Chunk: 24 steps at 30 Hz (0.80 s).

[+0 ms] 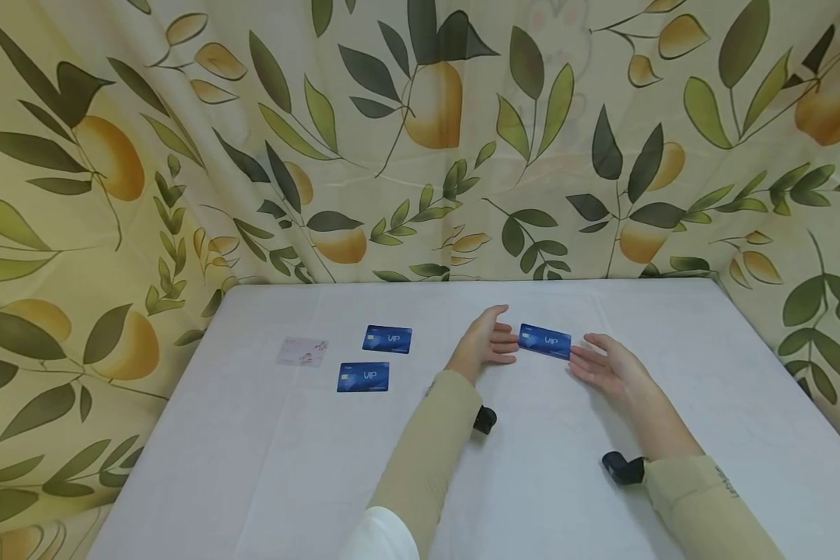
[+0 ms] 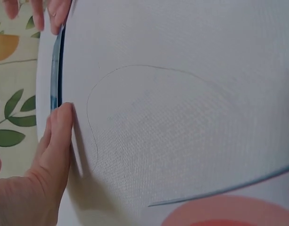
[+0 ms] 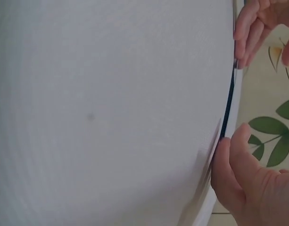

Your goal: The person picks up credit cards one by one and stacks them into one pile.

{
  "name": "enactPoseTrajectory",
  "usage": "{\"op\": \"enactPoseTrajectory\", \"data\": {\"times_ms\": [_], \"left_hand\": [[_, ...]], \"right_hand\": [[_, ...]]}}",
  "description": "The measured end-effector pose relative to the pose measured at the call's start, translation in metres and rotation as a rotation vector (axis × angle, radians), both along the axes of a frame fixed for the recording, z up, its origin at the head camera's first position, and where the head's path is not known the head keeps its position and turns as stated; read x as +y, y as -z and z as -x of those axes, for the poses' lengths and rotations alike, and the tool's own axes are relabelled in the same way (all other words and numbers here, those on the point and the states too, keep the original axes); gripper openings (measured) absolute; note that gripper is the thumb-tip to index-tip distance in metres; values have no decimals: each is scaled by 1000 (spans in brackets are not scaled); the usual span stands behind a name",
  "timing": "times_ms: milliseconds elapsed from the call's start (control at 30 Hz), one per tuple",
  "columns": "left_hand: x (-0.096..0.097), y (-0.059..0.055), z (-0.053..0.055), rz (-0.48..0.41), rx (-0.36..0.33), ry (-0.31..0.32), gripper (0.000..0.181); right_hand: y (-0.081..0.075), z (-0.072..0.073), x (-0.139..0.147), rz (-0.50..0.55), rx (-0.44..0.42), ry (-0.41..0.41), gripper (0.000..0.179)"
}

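A blue VIP card [image 1: 544,341] lies on the white table between the two hands. At its left end, my left hand [image 1: 485,340] touches the short edge with extended fingers, the thumb raised and apart. The right hand [image 1: 612,368] meets the opposite short edge with its fingertips; its thumb also stands off the card. In the left wrist view the card [image 2: 55,70] appears edge-on, with fingers at both ends. The right wrist view shows the same thin card [image 3: 229,103] edge-on between the hands.
Two more blue VIP cards, one farther back [image 1: 387,339] and one nearer [image 1: 363,377], lie left of the hands. Beside them is a pale pink patterned card [image 1: 303,351]. A leaf-and-fruit curtain [image 1: 420,218] hangs behind the white table [image 1: 252,467].
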State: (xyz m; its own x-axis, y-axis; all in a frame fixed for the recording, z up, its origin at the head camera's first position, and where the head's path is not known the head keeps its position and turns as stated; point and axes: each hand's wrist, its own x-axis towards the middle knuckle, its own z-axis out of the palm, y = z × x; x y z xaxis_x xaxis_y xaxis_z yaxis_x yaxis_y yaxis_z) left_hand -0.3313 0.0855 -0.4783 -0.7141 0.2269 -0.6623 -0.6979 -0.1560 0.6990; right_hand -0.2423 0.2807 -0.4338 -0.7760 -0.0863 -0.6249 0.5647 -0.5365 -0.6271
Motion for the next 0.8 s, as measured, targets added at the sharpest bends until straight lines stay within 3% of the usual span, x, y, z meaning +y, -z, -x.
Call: {"op": "enactPoseTrajectory", "data": {"times_ms": [67, 200, 367, 567, 800], "left_hand": [[-1, 3, 2, -4, -16, -8, 52], [-7, -19, -13, -5, -26, -27, 50], [-12, -29, -23, -35, -13, -31, 55], [-13, -26, -24, -84, -32, -58, 58], [-12, -26, -24, -95, -24, -58, 56]], "right_hand": [[-1, -1, 1, 2, 0, -9, 64], [-3, 1, 4, 4, -11, -21, 64], [-1, 3, 11, -3, -12, -66, 54], [3, 5, 14, -90, 6, -179, 62], [6, 5, 17, 21, 2, -131, 52]]}}
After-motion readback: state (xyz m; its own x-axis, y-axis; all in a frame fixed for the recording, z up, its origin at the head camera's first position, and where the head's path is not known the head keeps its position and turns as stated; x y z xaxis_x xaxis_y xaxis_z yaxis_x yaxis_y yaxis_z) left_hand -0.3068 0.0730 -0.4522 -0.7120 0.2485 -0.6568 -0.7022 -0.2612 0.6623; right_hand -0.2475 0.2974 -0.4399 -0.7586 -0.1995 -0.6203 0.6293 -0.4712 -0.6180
